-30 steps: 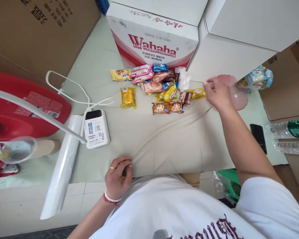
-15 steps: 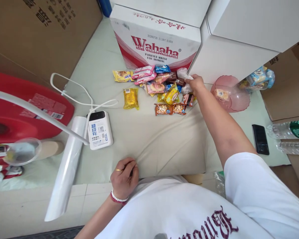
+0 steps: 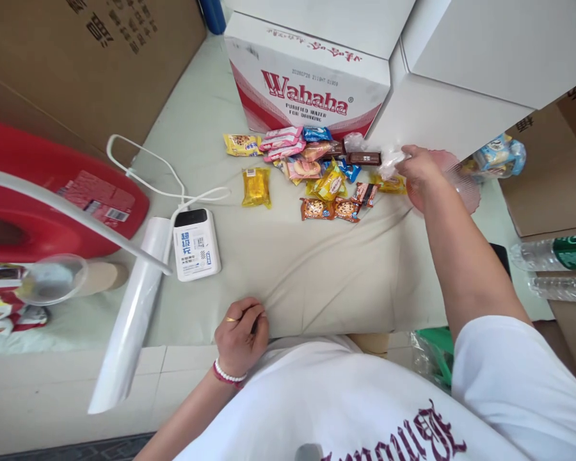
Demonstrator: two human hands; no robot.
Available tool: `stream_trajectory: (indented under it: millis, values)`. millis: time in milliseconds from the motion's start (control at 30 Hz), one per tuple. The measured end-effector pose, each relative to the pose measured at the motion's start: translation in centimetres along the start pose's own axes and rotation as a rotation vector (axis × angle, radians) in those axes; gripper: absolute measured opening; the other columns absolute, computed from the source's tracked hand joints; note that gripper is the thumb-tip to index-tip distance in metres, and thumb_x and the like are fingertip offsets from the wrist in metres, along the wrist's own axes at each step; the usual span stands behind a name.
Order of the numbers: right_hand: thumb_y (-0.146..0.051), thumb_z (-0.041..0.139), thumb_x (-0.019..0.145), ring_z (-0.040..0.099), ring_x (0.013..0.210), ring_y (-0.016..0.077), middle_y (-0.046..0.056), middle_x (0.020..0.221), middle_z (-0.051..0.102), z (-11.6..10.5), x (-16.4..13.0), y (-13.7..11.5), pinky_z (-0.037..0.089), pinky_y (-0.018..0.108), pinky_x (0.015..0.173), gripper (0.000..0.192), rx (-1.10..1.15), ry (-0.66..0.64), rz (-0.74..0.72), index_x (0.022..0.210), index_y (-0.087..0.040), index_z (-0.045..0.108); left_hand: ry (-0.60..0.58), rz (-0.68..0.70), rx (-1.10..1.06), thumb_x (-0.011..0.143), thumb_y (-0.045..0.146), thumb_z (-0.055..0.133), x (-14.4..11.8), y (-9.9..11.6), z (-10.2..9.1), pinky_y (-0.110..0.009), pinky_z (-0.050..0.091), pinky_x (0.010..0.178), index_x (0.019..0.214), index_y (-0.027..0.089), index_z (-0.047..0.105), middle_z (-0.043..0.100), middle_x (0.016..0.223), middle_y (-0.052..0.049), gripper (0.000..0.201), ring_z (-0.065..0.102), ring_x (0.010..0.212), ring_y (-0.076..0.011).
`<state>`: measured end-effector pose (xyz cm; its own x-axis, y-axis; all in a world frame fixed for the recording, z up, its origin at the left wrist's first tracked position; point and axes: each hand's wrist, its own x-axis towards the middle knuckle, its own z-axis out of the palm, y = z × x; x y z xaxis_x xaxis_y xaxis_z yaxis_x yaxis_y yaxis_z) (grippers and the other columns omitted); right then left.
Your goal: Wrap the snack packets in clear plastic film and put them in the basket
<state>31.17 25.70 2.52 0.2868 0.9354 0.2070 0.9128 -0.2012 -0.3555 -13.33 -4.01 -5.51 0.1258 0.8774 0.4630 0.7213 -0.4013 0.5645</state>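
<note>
Wahaha carton (image 3: pixel 312 80): largest item, standing at the far edge of my bench (image 3: pixel 292 269), which is draped in a pale cloth.

Red container (image 3: pixel 52 198): far left, well apart from my work.

Film roll (image 3: pixel 129 320): lying along the left bench edge, beside a white power bank (image 3: pixel 196 245) with its cable.

Pink bowl (image 3: pixel 461 186): right of the snacks, partly hidden behind my right hand (image 3: pixel 420 173).

Snack pile (image 3: pixel 317 169): about 12 wrapped packets, loosely heaped just in front of the carton; 1 yellow packet (image 3: pixel 256 186) lies apart on the left.

Right hand: grip closed on a small white wrapped snack (image 3: pixel 390 161), held above the cloth between the pile and the bowl's near rim.

Left hand (image 3: pixel 240 336): fingers curled narrow against the near bench edge, seemingly pinching the cloth; whether it holds anything else I cannot tell.

Handling note: I judge that a light pinch on the wrapper suffices, since the packet looks soft and crushable. Carrying it clear of the rim and keeping my left hand planted should stop the cloth from dragging the pile.
</note>
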Motion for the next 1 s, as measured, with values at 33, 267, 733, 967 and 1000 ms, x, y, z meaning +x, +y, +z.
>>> stream_trajectory:
  millis: [33,267,733,967,1000]
  values:
    - [-0.005,0.053,0.087,0.068,0.096,0.02,0.015,0.11,0.075,-0.6,-0.2,-0.4,0.05,0.035,0.091,0.043,-0.034,-0.042,0.039,0.127,-0.005,0.069,-0.006,-0.004,0.003,0.085,0.01,0.062,0.0,0.0,0.0,-0.029,0.06,0.075,0.091,0.021,0.069,0.069,0.098,-0.006,0.014,0.07,0.082,-0.0169]
    - [-0.02,0.06,0.091,0.061,0.113,0.029,0.018,0.118,0.069,-5.7,-4.2,-2.6,0.043,0.046,0.101,0.023,-0.165,0.161,0.029,0.107,-0.016,0.077,-0.048,-0.136,-0.114,0.09,0.014,0.062,0.7,0.4,-1.2,-0.031,0.059,0.078,0.093,0.02,0.07,0.065,0.104,-0.008,0.011,0.068,0.09,-0.0175]
    - [-0.065,0.082,0.072,0.023,0.041,0.0046,-0.008,0.052,0.046,-1.6,-26.4,-7.9,0.014,0.021,0.04,0.051,1.275,-0.576,0.485,0.076,-0.02,0.058,-0.664,-0.822,-1.294,0.074,0.068,0.077,12.8,7.3,9.1,-0.02,0.04,0.048,0.098,0.016,0.069,0.067,0.091,-0.004,0.058,0.059,0.068,-0.0102]
    - [-0.057,0.078,0.08,0.052,0.068,0.0122,0.001,0.087,0.068,-1.0,-27.5,-6.0,0.041,0.023,0.057,0.04,0.946,-0.355,0.25,0.097,-0.022,0.071,-0.624,-0.714,-1.299,0.066,0.058,0.088,12.1,7.2,11.0,-0.02,0.03,0.045,0.08,0.015,0.065,0.051,0.056,0.007,0.051,0.041,0.049,-0.0052]
    - [-0.054,0.081,0.078,0.054,0.073,0.0131,0.002,0.093,0.069,-1.0,-27.4,-5.9,0.044,0.024,0.062,0.039,0.94,-0.31,0.23,0.101,-0.023,0.073,-0.637,-0.698,-1.287,0.066,0.058,0.088,12.0,7.2,10.9,-0.02,0.029,0.045,0.08,0.015,0.065,0.052,0.057,0.007,0.051,0.041,0.049,-0.0051]
